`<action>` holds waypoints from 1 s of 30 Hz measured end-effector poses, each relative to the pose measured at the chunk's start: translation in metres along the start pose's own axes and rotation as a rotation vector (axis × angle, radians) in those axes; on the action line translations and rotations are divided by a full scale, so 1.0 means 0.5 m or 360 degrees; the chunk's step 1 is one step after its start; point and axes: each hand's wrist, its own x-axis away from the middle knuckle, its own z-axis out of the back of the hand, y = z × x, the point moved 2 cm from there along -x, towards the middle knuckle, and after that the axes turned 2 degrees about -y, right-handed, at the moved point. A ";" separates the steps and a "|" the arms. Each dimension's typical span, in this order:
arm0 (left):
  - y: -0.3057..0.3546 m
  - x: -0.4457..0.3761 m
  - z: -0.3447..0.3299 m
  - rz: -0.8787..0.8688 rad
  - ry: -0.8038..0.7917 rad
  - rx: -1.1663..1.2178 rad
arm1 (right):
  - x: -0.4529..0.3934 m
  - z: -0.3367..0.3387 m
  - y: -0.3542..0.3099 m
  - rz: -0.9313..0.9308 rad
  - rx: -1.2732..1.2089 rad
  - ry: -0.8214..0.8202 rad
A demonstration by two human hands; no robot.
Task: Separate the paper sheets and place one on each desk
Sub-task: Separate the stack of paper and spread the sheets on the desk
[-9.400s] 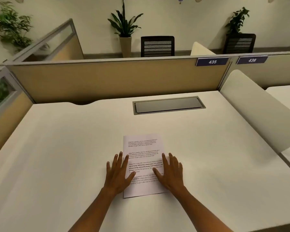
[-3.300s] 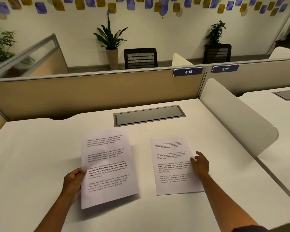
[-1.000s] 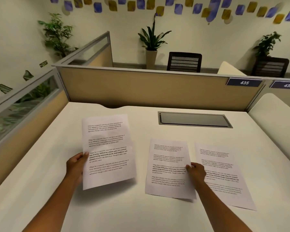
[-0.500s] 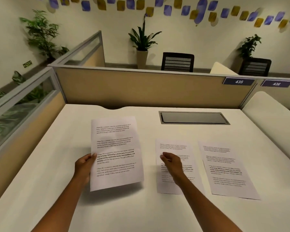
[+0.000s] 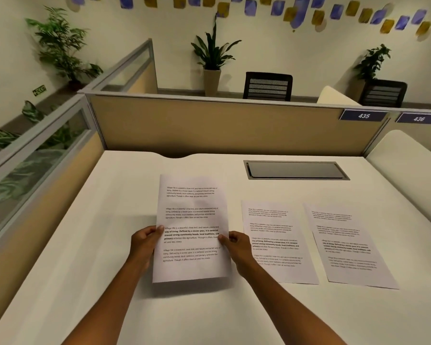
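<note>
Both hands, left (image 5: 144, 241) and right (image 5: 235, 242), pinch the held sheet's (image 5: 192, 220) side edges (desk (image 5: 85, 245) bare leftward).

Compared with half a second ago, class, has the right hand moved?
Yes. The right hand has left the middle sheet lying on the desk and gone left to pinch the right edge of the held sheet.

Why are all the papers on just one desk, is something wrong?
A little odd, yes. Two sheets, one beside the other, lie flat on the same desk, though each desk should get one. Both hands, left and right, hold up a third sheet. Nothing looks torn, crumpled or spilled.
</note>
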 end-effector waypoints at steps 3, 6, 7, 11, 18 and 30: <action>0.000 -0.001 0.013 -0.0017 0.0021 -0.0090 | 0.002 -0.008 0.002 -0.0015 0.0067 0.0048; 0.001 -0.004 0.023 -0.0030 0.0055 -0.0108 | 0.003 -0.019 0.002 -0.0032 0.0111 0.0058; 0.002 -0.005 0.027 -0.0028 0.0070 -0.0108 | 0.003 -0.022 0.002 -0.0041 0.0125 0.0056; 0.001 -0.011 0.040 -0.0029 0.0095 -0.0092 | 0.002 -0.038 -0.002 -0.0067 0.0172 0.0037; -0.018 -0.021 0.059 -0.0038 0.0152 -0.0152 | -0.004 -0.058 0.005 -0.0029 0.0455 0.0022; -0.032 -0.017 0.077 -0.0003 0.0087 -0.0288 | -0.002 -0.039 0.010 0.0141 0.0859 0.0200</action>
